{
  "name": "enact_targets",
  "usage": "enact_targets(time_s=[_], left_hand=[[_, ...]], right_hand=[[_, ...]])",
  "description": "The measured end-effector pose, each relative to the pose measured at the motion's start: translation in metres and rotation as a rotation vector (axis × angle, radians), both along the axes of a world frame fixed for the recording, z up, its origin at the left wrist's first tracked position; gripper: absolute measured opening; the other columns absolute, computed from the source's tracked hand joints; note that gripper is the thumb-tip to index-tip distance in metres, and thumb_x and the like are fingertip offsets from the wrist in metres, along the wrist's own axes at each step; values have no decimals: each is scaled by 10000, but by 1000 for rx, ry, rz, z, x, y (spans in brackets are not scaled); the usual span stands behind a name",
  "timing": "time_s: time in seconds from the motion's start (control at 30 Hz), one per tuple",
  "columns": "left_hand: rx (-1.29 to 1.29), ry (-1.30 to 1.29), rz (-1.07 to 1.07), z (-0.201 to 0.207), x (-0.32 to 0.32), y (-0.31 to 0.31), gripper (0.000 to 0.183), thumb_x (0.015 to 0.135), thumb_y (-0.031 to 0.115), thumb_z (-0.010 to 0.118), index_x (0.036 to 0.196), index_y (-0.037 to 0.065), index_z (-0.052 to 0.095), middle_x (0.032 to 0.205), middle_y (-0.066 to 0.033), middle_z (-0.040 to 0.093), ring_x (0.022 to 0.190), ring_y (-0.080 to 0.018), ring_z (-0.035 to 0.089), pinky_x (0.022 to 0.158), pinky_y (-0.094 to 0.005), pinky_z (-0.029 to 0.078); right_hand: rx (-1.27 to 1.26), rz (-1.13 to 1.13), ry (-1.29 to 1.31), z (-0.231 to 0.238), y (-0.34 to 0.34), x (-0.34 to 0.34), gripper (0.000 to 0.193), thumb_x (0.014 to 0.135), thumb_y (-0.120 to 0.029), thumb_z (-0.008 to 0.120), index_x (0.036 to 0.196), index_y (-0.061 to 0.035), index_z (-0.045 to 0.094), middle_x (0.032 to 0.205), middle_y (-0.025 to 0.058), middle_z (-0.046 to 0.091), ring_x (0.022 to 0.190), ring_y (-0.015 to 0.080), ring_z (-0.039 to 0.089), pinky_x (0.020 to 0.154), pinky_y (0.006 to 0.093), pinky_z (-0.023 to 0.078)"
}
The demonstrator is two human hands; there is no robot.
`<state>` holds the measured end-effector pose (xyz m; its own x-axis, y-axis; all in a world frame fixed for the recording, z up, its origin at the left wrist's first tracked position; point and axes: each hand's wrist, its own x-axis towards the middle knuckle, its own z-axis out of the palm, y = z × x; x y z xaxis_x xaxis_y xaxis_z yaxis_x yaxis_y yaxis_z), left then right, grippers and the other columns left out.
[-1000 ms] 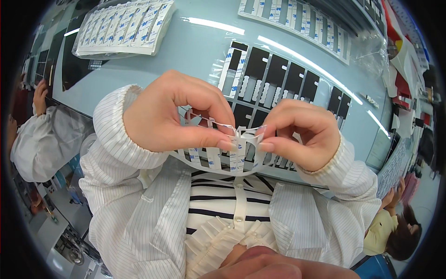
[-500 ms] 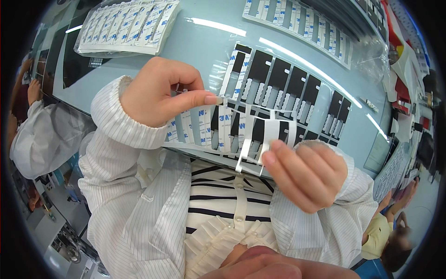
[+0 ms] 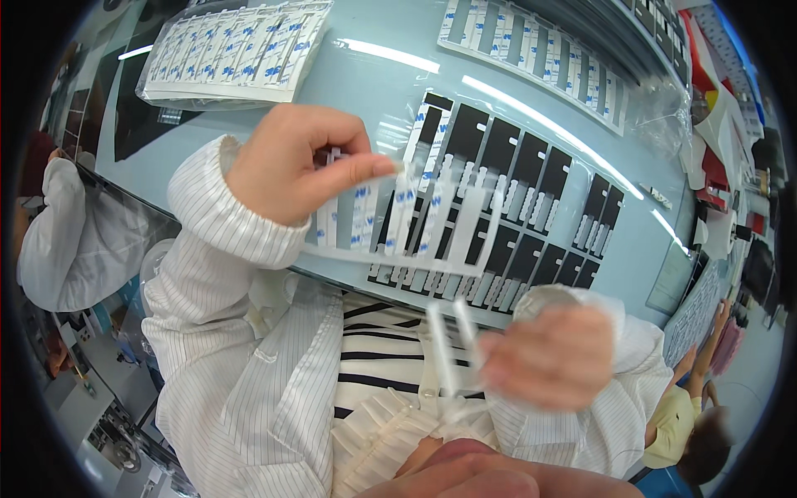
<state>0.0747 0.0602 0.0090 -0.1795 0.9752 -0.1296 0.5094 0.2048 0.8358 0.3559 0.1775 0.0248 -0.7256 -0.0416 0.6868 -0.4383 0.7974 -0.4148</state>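
Left hand (image 3: 303, 170): pinches sheet (image 3: 404, 212) by counter's (image 3: 357, 91) near edge
Right hand (image 3: 544, 357): blurred grip holds white piece (image 3: 444, 349)
Sheet: slack pinch could drop it

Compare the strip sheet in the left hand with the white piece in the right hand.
Size: the strip sheet, in the left hand, shows several strips; the white piece, in the right hand, is smaller.
Look: the strip sheet bears blue print; the blurred white piece shows none.
Place: the strip sheet appears in front of black parts; the white piece, in front of the striped top.
Both are mostly white.
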Motion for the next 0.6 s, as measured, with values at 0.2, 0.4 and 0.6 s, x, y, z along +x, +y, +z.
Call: enact_targets(time_s=[0.2, 0.4, 0.6], left_hand=[[123, -60, -258, -1, 17, -5, 238, 843, 176, 787, 728, 3, 672, 640, -77, 597, 537, -229, 546, 512, -325, 425], [289, 82, -421, -14, 25, 1, 252, 716, 209, 849, 749, 59, 650, 870, -66, 666, 693, -242, 589, 574, -354, 469], [348, 191, -436, -14, 21, 0, 272, 692, 243, 844, 726, 69, 638, 1008, -53, 724, 694, -231, 566, 564, -334, 461]], right_hand=[[-1180, -438, -530, 3, 54, -33, 183, 918, -53, 703, 1078, 33, 679, 870, 124, 728, 522, 85, 593, 445, 195, 445], [-1328, -425, -740, -28, 67, -61, 188, 928, -74, 699, 1066, 49, 670, 867, 127, 716, 467, 81, 545, 428, 179, 405], [-1298, -388, -779, -28, 65, -66, 182, 926, -43, 683, 1073, 64, 668, 896, 139, 739, 546, 74, 607, 482, 183, 474]])
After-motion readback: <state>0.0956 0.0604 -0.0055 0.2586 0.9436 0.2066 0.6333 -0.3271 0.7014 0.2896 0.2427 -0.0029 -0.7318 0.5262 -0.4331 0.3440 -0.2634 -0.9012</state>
